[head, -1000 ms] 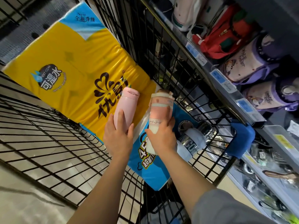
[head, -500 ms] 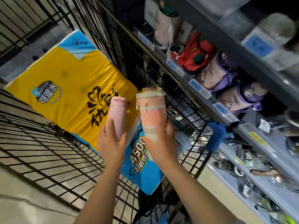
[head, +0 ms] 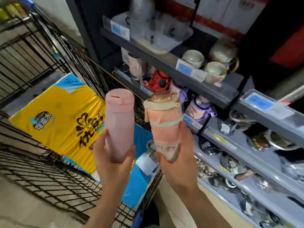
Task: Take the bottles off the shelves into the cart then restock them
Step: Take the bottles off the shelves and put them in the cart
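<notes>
My left hand (head: 113, 159) grips the lower half of a plain pink bottle (head: 119, 119), held upright above the black wire cart (head: 41, 175). My right hand (head: 176, 163) grips the clear base of a peach bottle (head: 164, 124) with a cream strap and lid, also upright, next to the cart's right side. Both bottles are lifted to about the level of the dark shelf (head: 189, 74) on the right. A silver bottle (head: 148, 159) lies in the cart below my hands, mostly hidden.
A yellow tissue pack (head: 54, 122) and a blue pack (head: 139, 186) fill the cart floor. The shelves hold purple bottles (head: 199, 106), a red bottle (head: 158, 79), ceramic cups (head: 213, 71) and a white jug (head: 136, 66). Lower grey shelves (head: 246, 162) carry small packaged goods.
Both hands have raised the two bottles up out of the cart toward the shelves. My view has tilted up, showing more shelf levels.
</notes>
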The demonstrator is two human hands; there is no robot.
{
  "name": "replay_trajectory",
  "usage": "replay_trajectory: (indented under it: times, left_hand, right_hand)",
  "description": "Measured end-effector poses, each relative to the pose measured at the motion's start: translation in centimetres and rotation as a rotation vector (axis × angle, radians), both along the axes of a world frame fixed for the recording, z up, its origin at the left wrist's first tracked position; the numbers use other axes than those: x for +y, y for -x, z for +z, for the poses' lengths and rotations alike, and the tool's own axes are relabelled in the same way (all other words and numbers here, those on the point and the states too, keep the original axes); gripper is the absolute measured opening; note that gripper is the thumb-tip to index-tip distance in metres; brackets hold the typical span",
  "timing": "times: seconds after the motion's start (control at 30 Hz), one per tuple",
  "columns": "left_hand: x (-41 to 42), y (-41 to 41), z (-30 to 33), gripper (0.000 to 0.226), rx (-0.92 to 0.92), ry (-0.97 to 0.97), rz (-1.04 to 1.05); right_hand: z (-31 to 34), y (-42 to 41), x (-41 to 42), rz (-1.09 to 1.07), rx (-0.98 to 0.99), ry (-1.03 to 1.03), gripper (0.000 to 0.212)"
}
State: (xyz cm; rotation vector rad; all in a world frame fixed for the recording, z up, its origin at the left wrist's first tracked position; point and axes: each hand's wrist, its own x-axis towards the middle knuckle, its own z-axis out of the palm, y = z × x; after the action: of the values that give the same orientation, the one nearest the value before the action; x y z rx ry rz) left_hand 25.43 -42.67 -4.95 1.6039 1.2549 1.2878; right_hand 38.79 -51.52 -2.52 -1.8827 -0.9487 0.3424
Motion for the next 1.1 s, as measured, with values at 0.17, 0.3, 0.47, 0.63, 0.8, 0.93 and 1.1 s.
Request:
replay_trajectory:
  times: [0.17, 0.3, 0.47, 0.63, 0.8, 0.93, 1.1]
  left_hand:
    - [-7.9, -3.5, 3.1, 0.077, -0.098, -0.098, -0.091]
    - [-15.7, -7.6, 5.0, 0.080, -0.109, -0.164, -0.214]
    - [-25.8, -14.3, 6.4, 0.077, -0.183, -0.283, -0.445]
    - [-34.4, -19.9, 8.9, 0.064, -0.164, -0.548, -0.745]
    - [-39.6, -25.7, 10.1, 0.061, -0.100, -0.809, -0.908]
    - [-43.4, -31.0, 10.8, 0.074, -0.076, -0.919, -0.968]
    - [-46.6, -37.7, 10.9, 0.067, -0.158, -1.038, -1.013]
  right_hand:
    - [2.7, -3.0, -8.6, -0.144, -0.007, -0.242, 0.103]
    - [5.0, -6.1, -17.7, -0.264, -0.063, -0.362, 0.098]
    - [7.1, -10.4, -30.6, -0.539, -0.237, -0.329, 0.100]
    - [7.9, -13.3, -41.7, -0.830, -0.120, -0.366, 0.099]
    - [8.1, -14.6, -49.6, -1.101, -0.098, -0.385, 0.107]
    - [8.6, -16.0, -54.0, -1.235, -0.148, -0.420, 0.113]
    - [9.3, -19.9, -57.8, -1.408, -0.163, -0.447, 0.111]
